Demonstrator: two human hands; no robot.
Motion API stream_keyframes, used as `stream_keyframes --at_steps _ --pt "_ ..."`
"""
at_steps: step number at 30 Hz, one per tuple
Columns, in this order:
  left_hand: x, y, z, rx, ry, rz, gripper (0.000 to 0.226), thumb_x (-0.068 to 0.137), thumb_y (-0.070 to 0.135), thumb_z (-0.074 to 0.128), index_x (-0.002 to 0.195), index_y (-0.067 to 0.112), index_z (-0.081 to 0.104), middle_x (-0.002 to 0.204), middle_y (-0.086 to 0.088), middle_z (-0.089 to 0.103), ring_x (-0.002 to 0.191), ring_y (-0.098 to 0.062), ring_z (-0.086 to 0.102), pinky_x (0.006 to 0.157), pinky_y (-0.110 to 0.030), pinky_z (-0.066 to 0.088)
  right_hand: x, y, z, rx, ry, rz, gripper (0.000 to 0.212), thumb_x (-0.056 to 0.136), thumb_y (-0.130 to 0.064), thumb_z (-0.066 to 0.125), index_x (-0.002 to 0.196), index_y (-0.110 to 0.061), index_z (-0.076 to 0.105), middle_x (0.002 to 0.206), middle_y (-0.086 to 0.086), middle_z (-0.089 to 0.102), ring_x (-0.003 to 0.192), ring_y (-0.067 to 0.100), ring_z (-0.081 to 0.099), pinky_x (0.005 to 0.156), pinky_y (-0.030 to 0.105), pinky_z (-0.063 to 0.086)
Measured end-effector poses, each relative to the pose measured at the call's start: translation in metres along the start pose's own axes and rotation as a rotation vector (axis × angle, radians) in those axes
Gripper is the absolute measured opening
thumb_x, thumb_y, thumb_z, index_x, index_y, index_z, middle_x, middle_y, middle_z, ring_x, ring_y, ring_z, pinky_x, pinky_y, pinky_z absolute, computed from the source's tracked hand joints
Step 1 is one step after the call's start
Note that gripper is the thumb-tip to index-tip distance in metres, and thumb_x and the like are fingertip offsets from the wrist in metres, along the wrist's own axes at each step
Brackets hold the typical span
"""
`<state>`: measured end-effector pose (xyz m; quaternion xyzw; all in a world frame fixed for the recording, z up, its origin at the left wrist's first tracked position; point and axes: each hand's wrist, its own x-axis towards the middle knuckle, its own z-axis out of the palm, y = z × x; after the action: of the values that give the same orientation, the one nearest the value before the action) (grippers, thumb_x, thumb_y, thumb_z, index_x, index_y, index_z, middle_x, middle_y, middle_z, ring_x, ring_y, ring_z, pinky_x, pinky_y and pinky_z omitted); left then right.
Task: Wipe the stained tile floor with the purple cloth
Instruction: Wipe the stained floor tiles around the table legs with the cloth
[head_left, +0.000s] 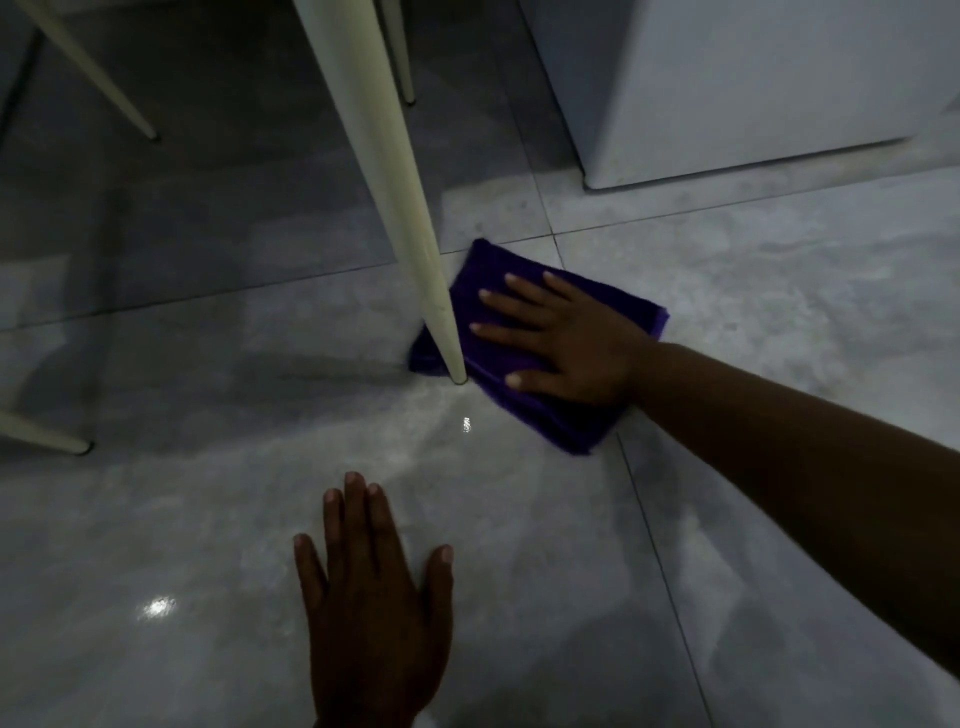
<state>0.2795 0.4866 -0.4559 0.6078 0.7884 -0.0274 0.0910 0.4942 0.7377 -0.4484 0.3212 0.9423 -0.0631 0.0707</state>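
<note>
The purple cloth (480, 275) lies folded flat on the grey tile floor (779, 312), just behind the foot of a cream table leg. My right hand (561, 343) presses flat on the cloth with fingers spread, the arm reaching in from the right. My left hand (371, 587) rests palm down on the bare tiles nearer to me, fingers apart and holding nothing. The floor is glossy with pale smeared patches around the cloth.
A cream table leg (395, 171) slants down to the floor right at the cloth's left edge. More cream legs (88, 73) stand at the back left and lower left. A white appliance (753, 88) stands at the back right.
</note>
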Motion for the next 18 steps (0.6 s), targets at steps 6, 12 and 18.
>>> stream_keyframes --at_steps 6,12,18 --pt "0.002 -0.001 0.005 -0.012 0.033 0.023 0.087 0.092 0.063 0.014 0.148 0.001 0.035 0.162 -0.016 0.026 0.15 -0.034 0.024 0.117 -0.06 0.017 0.007 0.061 -0.012 0.08 0.014 0.26 0.088 0.084 -0.081 0.018 0.157 -0.035 0.004 0.167 0.001 -0.002 0.153 0.027 -0.006 0.122 0.047 -0.002" --pt "0.003 -0.002 0.002 -0.028 0.017 0.021 0.087 0.092 0.064 0.016 0.149 0.002 0.035 0.161 -0.015 0.028 0.149 -0.032 0.025 0.118 -0.057 0.014 0.12 0.049 -0.025 0.157 -0.01 0.73 0.094 0.082 -0.084 0.014 0.157 -0.029 -0.003 0.166 0.012 -0.011 0.151 0.041 -0.01 0.12 0.057 -0.004" --pt "0.004 -0.002 0.001 -0.032 0.025 0.013 0.088 0.091 0.066 0.013 0.148 0.002 0.035 0.16 -0.016 0.03 0.148 -0.032 0.027 0.117 -0.057 0.015 0.124 0.028 -0.027 0.105 -0.041 0.459 0.078 0.093 -0.071 0.013 0.157 -0.03 -0.004 0.167 0.009 -0.011 0.152 0.035 -0.011 0.123 0.052 -0.003"
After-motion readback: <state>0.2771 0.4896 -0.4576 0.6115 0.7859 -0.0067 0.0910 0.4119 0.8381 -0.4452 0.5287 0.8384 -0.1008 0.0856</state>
